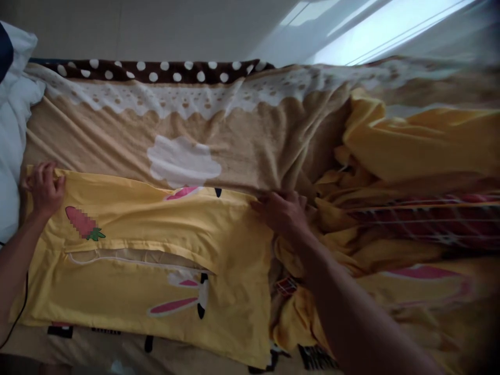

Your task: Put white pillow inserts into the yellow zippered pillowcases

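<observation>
A yellow duvet cover (156, 245) with a carrot and rabbit-ear print lies spread on the bed. My left hand (44, 187) grips its far left corner, fingers curled over the edge. My right hand (283, 211) lies on the cover's far right edge, fingers bent and pinching the cloth. A zip opening (128, 256) runs across the cover's middle. Under it lies a tan fleece blanket (242, 140) with a white cloud patch.
Bunched yellow and red-checked bedding (410, 208) is heaped at the right. A white pillow (13, 104) sits at the far left. A brown polka-dot border (156, 72) with white lace runs along the wall side. A black cable (17, 312) hangs by my left forearm.
</observation>
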A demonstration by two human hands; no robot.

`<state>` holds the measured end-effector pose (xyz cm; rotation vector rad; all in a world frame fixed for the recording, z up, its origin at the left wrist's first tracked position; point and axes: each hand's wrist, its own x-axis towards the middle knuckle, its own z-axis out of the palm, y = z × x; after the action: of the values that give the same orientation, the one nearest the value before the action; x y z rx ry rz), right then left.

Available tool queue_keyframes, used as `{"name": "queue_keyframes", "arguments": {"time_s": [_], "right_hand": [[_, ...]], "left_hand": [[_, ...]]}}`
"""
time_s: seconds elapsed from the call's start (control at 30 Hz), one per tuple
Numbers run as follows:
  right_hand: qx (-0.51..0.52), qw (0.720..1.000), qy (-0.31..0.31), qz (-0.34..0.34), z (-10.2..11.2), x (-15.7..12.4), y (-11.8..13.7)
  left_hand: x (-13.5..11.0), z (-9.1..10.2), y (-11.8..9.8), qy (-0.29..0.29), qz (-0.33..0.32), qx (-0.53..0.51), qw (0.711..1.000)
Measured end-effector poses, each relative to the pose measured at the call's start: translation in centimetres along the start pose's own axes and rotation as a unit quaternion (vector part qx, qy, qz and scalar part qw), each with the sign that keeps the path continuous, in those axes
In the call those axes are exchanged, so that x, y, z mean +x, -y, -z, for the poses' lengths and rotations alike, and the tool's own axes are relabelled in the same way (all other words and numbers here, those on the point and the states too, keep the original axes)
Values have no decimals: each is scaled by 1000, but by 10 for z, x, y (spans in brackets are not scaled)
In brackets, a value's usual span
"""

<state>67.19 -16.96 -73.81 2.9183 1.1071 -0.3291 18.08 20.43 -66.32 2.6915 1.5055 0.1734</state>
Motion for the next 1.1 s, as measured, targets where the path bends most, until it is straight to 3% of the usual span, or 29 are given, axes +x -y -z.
{"name": "queue_keyframes", "arguments": {"time_s": [0.1, 0.27, 0.47, 0.57, 0.63, 0.7, 0.73, 0.8, 0.87, 0.9, 0.93, 1.0, 1.1], "right_hand": [[63, 997, 36, 8, 6, 2, -5], [68, 995, -39, -68, 9, -3, 7], [1, 991, -21, -132, 1, 2, 21], [34, 978, -95, -184, -1, -5, 47], [92, 969, -189, -133, -2, -26, 89], [156, 955, -251, 2, -3, -63, 153], [187, 949, -242, 80, -4, -84, 190], [242, 929, -142, 240, -6, -123, 265], [267, 914, -55, 299, -8, -147, 324], [275, 910, -28, 309, -10, -151, 343], [279, 908, -8, 312, -12, -151, 352], [280, 909, 14, 309, -16, -141, 345], [244, 933, 19, 263, -19, -118, 285]], "left_hand": [[9, 10, 9, 14, -19, 13, 1000], [14, 14, 15, -12, 47, 9, 999], [19, -9, -1, -70, 144, -64, 985], [23, -25, -2, -87, 177, -74, 978], [27, -28, -1, -84, 167, -82, 979], [27, -22, -5, -63, 153, -78, 983], [25, -17, -11, -56, 148, -70, 985], [11, -7, -26, -55, 124, -57, 989], [-14, -3, -43, -53, 63, -53, 995], [-29, -5, -49, -23, 11, -58, 998], [-43, -8, -53, 18, -34, -55, 998], [-65, -18, -54, 56, -66, -33, 996], [-76, -29, -48, 55, -41, -5, 998]]}}
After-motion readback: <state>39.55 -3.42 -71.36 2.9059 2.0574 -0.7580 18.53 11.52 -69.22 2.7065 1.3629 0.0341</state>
